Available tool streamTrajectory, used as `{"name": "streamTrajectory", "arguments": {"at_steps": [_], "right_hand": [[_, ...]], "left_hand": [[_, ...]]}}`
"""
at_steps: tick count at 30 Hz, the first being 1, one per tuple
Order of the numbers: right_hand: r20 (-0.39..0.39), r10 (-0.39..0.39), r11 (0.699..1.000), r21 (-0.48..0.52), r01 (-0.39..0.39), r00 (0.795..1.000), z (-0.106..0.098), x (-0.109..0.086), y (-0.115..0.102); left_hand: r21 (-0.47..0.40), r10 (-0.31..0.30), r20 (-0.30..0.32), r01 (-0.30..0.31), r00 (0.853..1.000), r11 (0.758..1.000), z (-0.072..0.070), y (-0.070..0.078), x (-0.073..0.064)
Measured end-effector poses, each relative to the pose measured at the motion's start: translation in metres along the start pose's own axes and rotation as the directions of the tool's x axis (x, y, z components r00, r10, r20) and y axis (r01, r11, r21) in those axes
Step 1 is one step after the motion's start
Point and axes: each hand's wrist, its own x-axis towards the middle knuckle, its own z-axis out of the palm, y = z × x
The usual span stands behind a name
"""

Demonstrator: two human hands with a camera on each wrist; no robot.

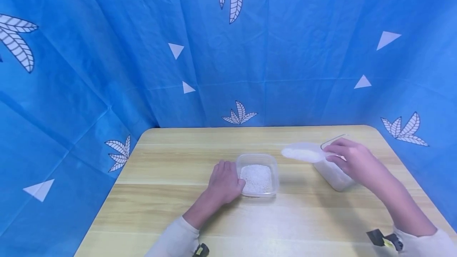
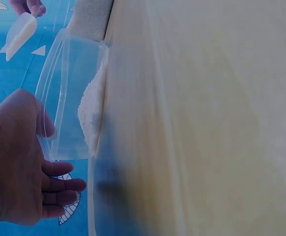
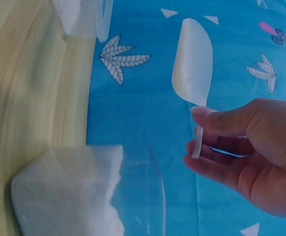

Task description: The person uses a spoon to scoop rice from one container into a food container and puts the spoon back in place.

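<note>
My right hand [image 1: 351,160] pinches the thin handle of a translucent plastic scoop [image 3: 194,61] between thumb and fingers. White grains lie in the scoop, which is held level above the table, left of a tall clear bin [image 1: 333,175] filled with similar rice-like grains. A small square clear container [image 1: 258,194] stands mid-table with a low heap of white grains [image 1: 256,177] in it. At its left near corner rests my left hand [image 1: 225,181]. The left wrist view shows the thumb overlapping the container's wall and the other fingers [image 2: 64,184] loosely extended beside it.
A light wooden table [image 1: 160,169] carries both containers. Behind it and along both sides hangs a blue cloth [image 1: 303,50] with white leaf and triangle prints. The bin's rim [image 1: 335,140] rises under the right hand.
</note>
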Motion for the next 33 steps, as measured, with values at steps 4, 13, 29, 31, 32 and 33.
{"name": "streamTrajectory", "arguments": {"at_steps": [4,13,29,31,32,33], "right_hand": [[0.025,0.001,1.000,0.020,-0.002,1.000,0.008,0.003,-0.007],[0.090,0.004,0.997,0.071,-0.010,0.996,0.025,0.009,-0.018],[0.017,-0.075,0.997,0.029,0.075,0.997,0.048,-0.004,-0.024],[0.009,-0.076,0.997,0.010,0.076,0.997,0.051,-0.006,-0.026],[-0.001,-0.084,0.996,-0.002,0.084,0.996,0.052,-0.007,-0.028],[-0.008,-0.089,0.996,-0.011,0.089,0.996,0.053,-0.008,-0.029]], "left_hand": [[-0.002,-0.001,0.012,0.001,1.000,1.000,0.001,0.000,0.001],[0.020,-0.004,0.010,0.004,1.000,1.000,0.001,-0.001,0.001],[0.029,0.003,-0.003,-0.003,1.000,1.000,0.002,-0.002,0.002],[0.030,0.003,-0.002,-0.003,1.000,1.000,0.003,-0.002,0.001],[0.028,0.002,0.000,-0.002,1.000,1.000,0.003,-0.002,0.001],[0.026,0.002,0.001,-0.002,1.000,1.000,0.003,-0.002,0.001]]}}
